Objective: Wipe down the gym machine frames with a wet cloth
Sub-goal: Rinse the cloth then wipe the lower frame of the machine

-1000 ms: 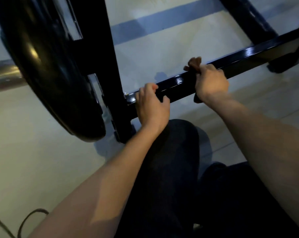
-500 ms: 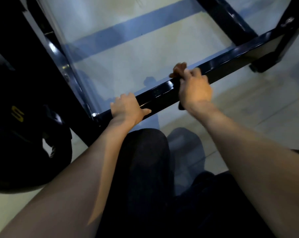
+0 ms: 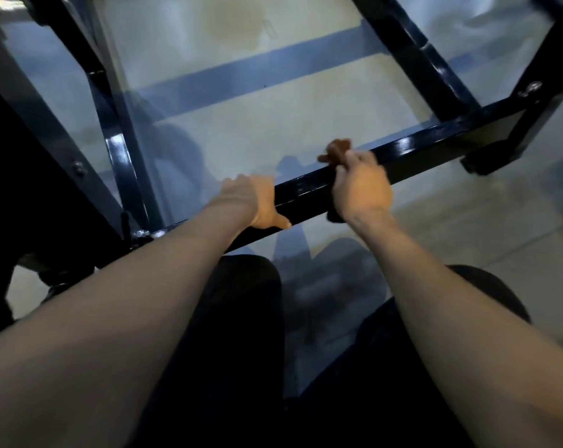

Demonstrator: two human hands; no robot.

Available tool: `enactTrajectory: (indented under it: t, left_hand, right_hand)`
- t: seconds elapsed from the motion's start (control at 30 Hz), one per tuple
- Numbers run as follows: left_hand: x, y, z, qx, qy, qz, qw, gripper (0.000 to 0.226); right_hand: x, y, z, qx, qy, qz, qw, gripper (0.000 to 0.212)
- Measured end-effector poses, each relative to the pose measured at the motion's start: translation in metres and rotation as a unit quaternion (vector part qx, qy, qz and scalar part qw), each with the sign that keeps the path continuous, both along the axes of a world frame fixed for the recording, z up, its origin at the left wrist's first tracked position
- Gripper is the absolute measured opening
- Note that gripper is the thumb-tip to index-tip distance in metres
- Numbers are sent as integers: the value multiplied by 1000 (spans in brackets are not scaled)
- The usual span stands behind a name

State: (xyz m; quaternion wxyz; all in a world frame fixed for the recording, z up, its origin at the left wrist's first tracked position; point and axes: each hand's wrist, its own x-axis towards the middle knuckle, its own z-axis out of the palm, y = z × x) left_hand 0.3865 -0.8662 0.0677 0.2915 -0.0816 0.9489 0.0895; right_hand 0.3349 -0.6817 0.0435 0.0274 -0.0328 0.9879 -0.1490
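Note:
A glossy black bar [image 3: 416, 150] of the gym machine frame runs low across the floor from lower left to upper right. My right hand [image 3: 362, 185] grips a dark brown cloth [image 3: 336, 150] wrapped over the top of this bar; one end of the cloth sticks out beyond my fingers and another dark bit shows below my palm. My left hand [image 3: 252, 200] grips the same bar a little to the left, fingers over the far edge and thumb along the near face.
Black uprights [image 3: 118, 156] rise at the left, and another frame bar [image 3: 416, 50] runs back at the upper right. A rubber foot [image 3: 482, 160] sits under the right corner. The pale floor has a blue stripe [image 3: 257, 72]. My dark-trousered knees [image 3: 241, 318] are below the bar.
The view has swung away from the black weight plate at the left, which is now out of sight. Both hands have stayed gripping the bar, the right one with the cloth.

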Motion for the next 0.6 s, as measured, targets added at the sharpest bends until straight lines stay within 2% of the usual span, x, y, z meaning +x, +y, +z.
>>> enactTrajectory:
  t: [0.1, 0.17, 0.23, 0.33, 0.4, 0.43, 0.5, 0.53, 0.6]
  left_hand:
    - [-22, 32, -7, 54, 30, 10, 998, 36]
    - [-27, 35, -13, 25, 54, 26, 998, 45]
    - [-27, 33, -19, -6, 63, 39, 997, 60]
    - [-30, 41, -19, -23, 46, 49, 998, 60]
    - [-42, 51, -13, -22, 18, 45, 999, 64]
    - [-50, 60, -10, -19, 15, 39, 999, 69]
    - [-66, 84, -6, 6, 30, 27, 999, 75]
    - [-75, 98, -5, 30, 44, 25, 998, 70]
    - [-83, 121, -9, 58, 64, 24, 996, 46]
  right_hand:
    - [29, -22, -7, 10, -4, 178, 984, 39]
    - [8, 3, -5, 12, 20, 218, 976, 40]
    - [-32, 44, -4, 39, 26, 180, 982, 35]
    - [-83, 111, -1, 52, 5, 37, 998, 32]
    - [-89, 120, -3, 49, 11, -29, 998, 32]
    - [-84, 112, -3, 51, 12, -29, 998, 33]
    - [-61, 84, -6, 27, 4, 39, 999, 35]
    - [-49, 72, -9, 12, 4, 93, 996, 38]
    - [-30, 68, -14, 12, 21, 178, 984, 45]
